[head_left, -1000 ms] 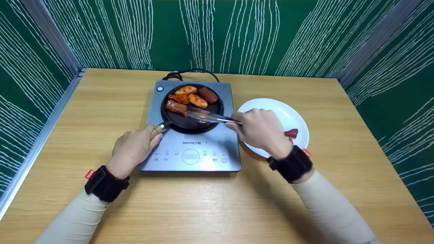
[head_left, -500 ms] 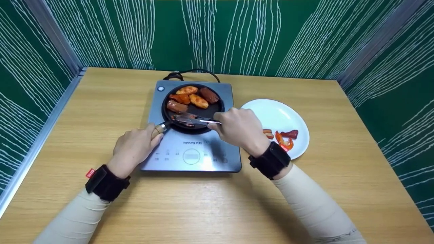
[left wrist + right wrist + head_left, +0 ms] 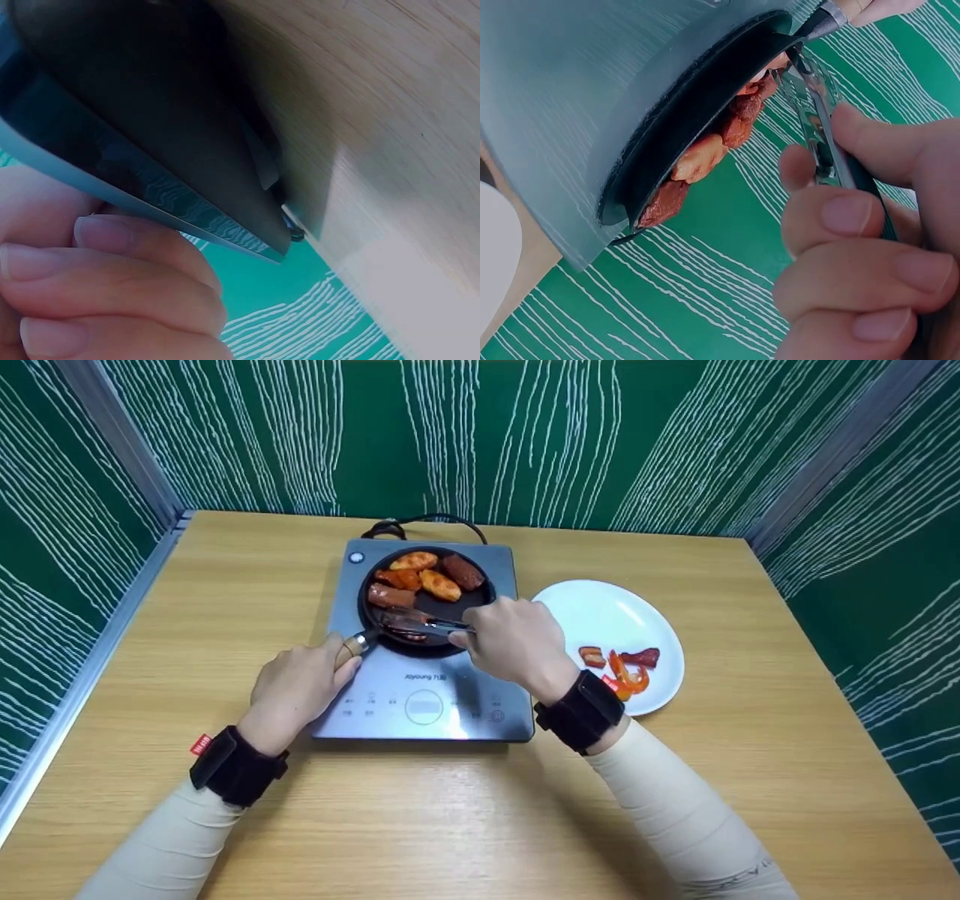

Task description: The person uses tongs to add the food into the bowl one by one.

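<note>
My left hand (image 3: 296, 679) grips the wooden handle (image 3: 346, 652) of a black frying pan (image 3: 472, 607). My right hand (image 3: 517, 645) holds metal tongs (image 3: 442, 624), fingers curled round their arms in the right wrist view. The tongs' tips are low in the front left of the pan, over a reddish, striped food piece (image 3: 409, 635) they partly hide. Behind the tips lie a brown sausage-like chunk (image 3: 391, 597), a dark brown meat chunk (image 3: 462, 572), a reddish-orange piece (image 3: 397, 578) and two golden pieces, one of them nearer (image 3: 439, 585).
The pan sits on a grey induction cooker (image 3: 337, 720) with a black cord (image 3: 442, 515) behind. Right of it, a white plate (image 3: 600, 607) holds a shrimp (image 3: 634, 679), a bacon-like piece (image 3: 592, 655) and a dark red meat piece (image 3: 641, 658). Green walls (image 3: 525, 435) enclose the table (image 3: 375, 825).
My right hand has moved left with the tongs, from the pan's right side to its front left, bringing the striped piece there. More of the plate shows. The left hand stays on the handle.
</note>
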The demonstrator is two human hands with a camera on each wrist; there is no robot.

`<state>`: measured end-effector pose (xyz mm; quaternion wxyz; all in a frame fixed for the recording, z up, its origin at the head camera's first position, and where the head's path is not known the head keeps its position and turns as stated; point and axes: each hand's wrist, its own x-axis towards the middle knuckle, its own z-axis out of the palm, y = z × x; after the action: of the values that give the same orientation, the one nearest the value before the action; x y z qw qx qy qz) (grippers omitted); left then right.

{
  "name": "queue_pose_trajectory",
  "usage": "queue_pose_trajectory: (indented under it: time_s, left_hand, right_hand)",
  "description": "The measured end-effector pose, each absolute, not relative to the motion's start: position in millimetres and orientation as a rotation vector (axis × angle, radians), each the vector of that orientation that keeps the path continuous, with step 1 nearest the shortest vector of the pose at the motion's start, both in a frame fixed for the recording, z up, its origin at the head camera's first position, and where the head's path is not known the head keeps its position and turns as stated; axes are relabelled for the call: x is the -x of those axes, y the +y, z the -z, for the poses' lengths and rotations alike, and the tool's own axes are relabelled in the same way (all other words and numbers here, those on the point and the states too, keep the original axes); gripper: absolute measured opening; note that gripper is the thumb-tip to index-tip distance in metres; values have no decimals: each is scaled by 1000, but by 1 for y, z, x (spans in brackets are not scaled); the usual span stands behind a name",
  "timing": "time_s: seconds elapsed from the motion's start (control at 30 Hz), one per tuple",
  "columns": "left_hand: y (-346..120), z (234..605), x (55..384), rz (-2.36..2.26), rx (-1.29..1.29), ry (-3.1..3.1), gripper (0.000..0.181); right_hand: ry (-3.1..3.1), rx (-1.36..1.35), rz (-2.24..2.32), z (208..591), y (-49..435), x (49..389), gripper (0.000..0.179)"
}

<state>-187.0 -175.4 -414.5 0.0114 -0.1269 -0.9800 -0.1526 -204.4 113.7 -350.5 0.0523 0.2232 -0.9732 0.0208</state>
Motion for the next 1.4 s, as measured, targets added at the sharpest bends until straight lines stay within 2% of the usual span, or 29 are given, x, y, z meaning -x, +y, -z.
queue_pose_trajectory:
  time_s: [0.43, 0.97, 1.13, 1.4]
  left_hand:
    - [-175, 413, 186, 475, 381, -3075, 34]
    - [-173, 415, 188, 492, 373, -3063, 33]
    - [-173, 416, 188, 487, 365, -3083, 34]
    - [-175, 416, 188, 485, 361, -3086, 34]
  right_hand:
    - [-3024, -628, -143, 346, 127, 200, 51]
    - [-2978, -509, -333, 330, 234, 178, 38]
    - [-3048, -417, -407, 336, 270, 171, 44]
    - [-3128, -282, -391, 348, 315, 165, 64]
